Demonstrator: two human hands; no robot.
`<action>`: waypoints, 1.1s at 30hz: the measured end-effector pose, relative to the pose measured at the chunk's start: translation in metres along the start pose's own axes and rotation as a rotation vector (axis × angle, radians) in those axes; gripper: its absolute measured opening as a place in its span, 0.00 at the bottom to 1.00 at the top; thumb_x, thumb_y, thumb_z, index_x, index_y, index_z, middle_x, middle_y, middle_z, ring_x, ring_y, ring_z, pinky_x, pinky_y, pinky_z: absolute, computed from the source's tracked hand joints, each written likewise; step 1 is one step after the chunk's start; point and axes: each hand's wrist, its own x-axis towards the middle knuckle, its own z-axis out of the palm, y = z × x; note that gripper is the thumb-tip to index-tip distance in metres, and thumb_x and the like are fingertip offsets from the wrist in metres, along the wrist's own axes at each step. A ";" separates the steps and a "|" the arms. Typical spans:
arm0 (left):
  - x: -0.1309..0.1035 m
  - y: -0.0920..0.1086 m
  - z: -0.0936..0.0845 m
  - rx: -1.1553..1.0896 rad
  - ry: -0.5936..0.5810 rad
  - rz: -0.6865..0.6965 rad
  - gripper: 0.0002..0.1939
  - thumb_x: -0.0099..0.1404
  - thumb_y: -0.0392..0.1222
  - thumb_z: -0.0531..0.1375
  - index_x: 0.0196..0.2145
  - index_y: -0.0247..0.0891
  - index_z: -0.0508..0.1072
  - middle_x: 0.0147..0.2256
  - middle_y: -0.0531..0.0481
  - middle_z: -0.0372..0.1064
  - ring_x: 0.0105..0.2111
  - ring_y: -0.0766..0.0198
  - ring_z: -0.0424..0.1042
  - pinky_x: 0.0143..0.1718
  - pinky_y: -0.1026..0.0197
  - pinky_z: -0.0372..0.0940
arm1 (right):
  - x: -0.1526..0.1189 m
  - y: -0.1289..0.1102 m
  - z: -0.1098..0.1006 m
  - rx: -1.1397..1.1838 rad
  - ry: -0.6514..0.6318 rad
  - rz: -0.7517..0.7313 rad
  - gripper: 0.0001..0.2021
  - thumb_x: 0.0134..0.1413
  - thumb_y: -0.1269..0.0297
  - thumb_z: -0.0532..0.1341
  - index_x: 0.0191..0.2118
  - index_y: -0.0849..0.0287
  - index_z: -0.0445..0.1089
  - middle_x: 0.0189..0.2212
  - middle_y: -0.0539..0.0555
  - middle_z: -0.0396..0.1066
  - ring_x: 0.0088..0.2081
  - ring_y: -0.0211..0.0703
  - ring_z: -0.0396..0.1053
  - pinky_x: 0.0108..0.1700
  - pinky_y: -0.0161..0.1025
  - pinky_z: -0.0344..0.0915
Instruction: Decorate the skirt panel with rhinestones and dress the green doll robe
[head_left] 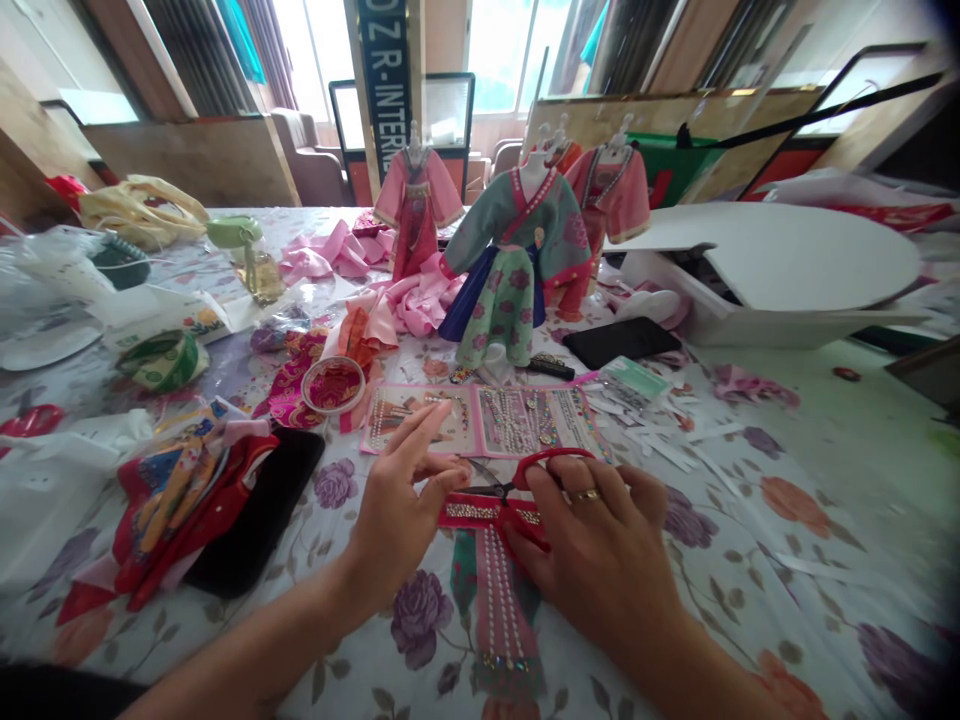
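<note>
My right hand (600, 510) grips a pair of scissors (540, 455) by its red handles, a ring showing on one finger. The dark blades are parted and point left toward my left hand (401, 490). There the thumb and a fingertip come together in a pinch, while other fingers stretch upward; anything between the tips is too small to make out. Under the scissors lies a doll-sized garment piece with a red band (469, 512) set with glittering stones. From it a pink panel (502, 600) with rows of white beads hangs toward me, over green fabric.
Beyond my hands lies a pink-edged bead card (536, 420). Small dressed forms stand behind, one in a green robe (517, 230). Phones lie at left (259, 515) and right (621, 343). A tape roll (161, 360), a round fabric-filled tub (334, 385) and paper scraps (660, 440) surround the work.
</note>
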 end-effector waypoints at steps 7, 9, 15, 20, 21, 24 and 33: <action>0.002 -0.001 -0.003 0.026 0.025 0.019 0.23 0.63 0.39 0.58 0.56 0.44 0.63 0.55 0.43 0.64 0.35 0.65 0.75 0.42 0.59 0.70 | 0.004 0.038 -0.010 0.145 -0.155 0.169 0.11 0.48 0.59 0.61 0.36 0.60 0.70 0.35 0.59 0.70 0.38 0.55 0.66 0.40 0.50 0.61; 0.002 0.001 -0.002 0.014 0.034 -0.010 0.26 0.62 0.39 0.60 0.57 0.43 0.62 0.42 0.46 0.74 0.33 0.64 0.75 0.41 0.59 0.71 | -0.007 0.066 -0.016 0.242 -0.232 0.214 0.10 0.51 0.61 0.61 0.39 0.57 0.70 0.35 0.57 0.71 0.35 0.50 0.69 0.34 0.44 0.64; -0.001 0.007 0.002 -0.047 0.018 -0.048 0.33 0.56 0.36 0.65 0.58 0.42 0.60 0.27 0.54 0.75 0.31 0.63 0.76 0.42 0.57 0.72 | -0.059 0.132 -0.034 0.216 -0.347 0.408 0.03 0.53 0.60 0.62 0.34 0.51 0.71 0.26 0.53 0.72 0.24 0.43 0.69 0.23 0.37 0.63; -0.004 0.006 0.004 -0.007 0.021 -0.018 0.33 0.53 0.34 0.66 0.56 0.46 0.62 0.45 0.48 0.72 0.29 0.66 0.75 0.42 0.57 0.72 | -0.064 0.138 -0.036 0.322 -0.371 0.470 0.07 0.51 0.58 0.64 0.35 0.53 0.74 0.28 0.54 0.74 0.26 0.41 0.71 0.26 0.36 0.66; -0.004 0.005 0.004 0.002 0.017 -0.008 0.33 0.53 0.34 0.65 0.56 0.46 0.62 0.47 0.48 0.70 0.29 0.66 0.75 0.41 0.57 0.72 | -0.063 0.137 -0.033 0.380 -0.369 0.445 0.08 0.51 0.58 0.64 0.37 0.53 0.74 0.29 0.55 0.74 0.27 0.41 0.72 0.27 0.36 0.68; -0.006 0.003 0.005 0.027 -0.007 0.026 0.35 0.53 0.33 0.66 0.57 0.48 0.61 0.43 0.49 0.72 0.30 0.64 0.75 0.39 0.57 0.73 | -0.062 0.133 -0.026 0.482 -0.376 0.337 0.10 0.53 0.63 0.64 0.42 0.53 0.73 0.35 0.57 0.76 0.31 0.44 0.74 0.31 0.36 0.70; -0.009 0.003 0.006 0.021 -0.099 0.066 0.39 0.53 0.37 0.67 0.60 0.48 0.58 0.27 0.54 0.75 0.31 0.60 0.76 0.44 0.52 0.71 | -0.010 0.049 -0.050 0.599 -0.263 0.056 0.13 0.61 0.72 0.51 0.43 0.54 0.71 0.32 0.53 0.74 0.33 0.39 0.72 0.33 0.34 0.68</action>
